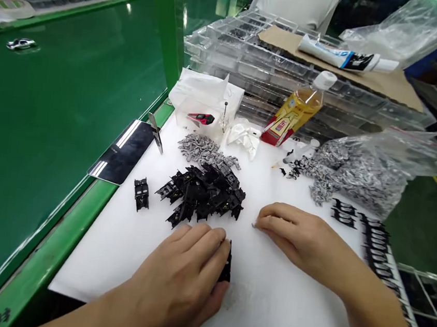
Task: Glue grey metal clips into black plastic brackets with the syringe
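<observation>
My left hand is closed around a small black plastic part, which shows only at its right edge beside the fingers. To the right, my right hand is pinched over the white work surface, with a tiny grey piece poking out at the fingertips. Beyond my hands lies a heap of black plastic parts. One such part sits apart on the left. Behind the heap is a pile of small grey pieces.
A phone and metal tweezers lie at the left edge. Further back are a drink bottle, crumpled tissue and stacked clear trays. At right, a plastic bag of grey pieces stands near rows of black parts.
</observation>
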A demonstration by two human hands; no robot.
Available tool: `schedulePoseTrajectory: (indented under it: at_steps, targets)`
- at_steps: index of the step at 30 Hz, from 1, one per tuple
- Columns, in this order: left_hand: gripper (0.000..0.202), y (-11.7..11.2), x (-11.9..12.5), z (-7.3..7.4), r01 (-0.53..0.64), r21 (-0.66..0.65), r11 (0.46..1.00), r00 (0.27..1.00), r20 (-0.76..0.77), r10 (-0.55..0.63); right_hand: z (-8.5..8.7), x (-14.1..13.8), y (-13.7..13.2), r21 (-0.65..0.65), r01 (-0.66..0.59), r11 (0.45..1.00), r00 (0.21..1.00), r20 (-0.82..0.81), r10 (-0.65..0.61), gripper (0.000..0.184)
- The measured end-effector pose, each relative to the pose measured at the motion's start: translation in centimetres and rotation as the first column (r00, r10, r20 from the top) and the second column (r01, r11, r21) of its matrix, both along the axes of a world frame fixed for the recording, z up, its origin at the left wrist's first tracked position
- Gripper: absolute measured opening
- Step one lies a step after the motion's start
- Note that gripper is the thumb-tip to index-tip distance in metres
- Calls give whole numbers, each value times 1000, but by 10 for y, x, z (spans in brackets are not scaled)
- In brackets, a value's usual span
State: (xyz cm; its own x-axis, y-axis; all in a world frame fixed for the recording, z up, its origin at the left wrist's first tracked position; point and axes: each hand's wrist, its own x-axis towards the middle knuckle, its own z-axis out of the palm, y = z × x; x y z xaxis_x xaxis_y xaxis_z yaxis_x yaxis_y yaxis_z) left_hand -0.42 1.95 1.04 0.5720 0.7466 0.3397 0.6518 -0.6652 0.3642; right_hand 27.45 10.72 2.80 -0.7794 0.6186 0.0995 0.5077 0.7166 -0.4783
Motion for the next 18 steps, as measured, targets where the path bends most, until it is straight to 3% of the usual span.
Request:
schedulePoseTrajectory:
  at_steps: [4,10,15,18]
  targets:
    - [32,6,-7,-3,-18,50,999,1000,-9,19,-14,-2,3,-20,-13,1000,998,-59,12,35]
    - [32,10,-6,-6,-35,63,997,999,-9,36,2,-12,3,-132,134,982,982,-113,-150,18]
    - [34,11,-7,-12,-22,112,993,1000,5,22,6,-18,4,-129,111,985,993,-22,-115,12]
    - [35,8,-15,-24,-19,178,984,1000,8,18,18,-27,10,-74,119,990,990,85,-113,11]
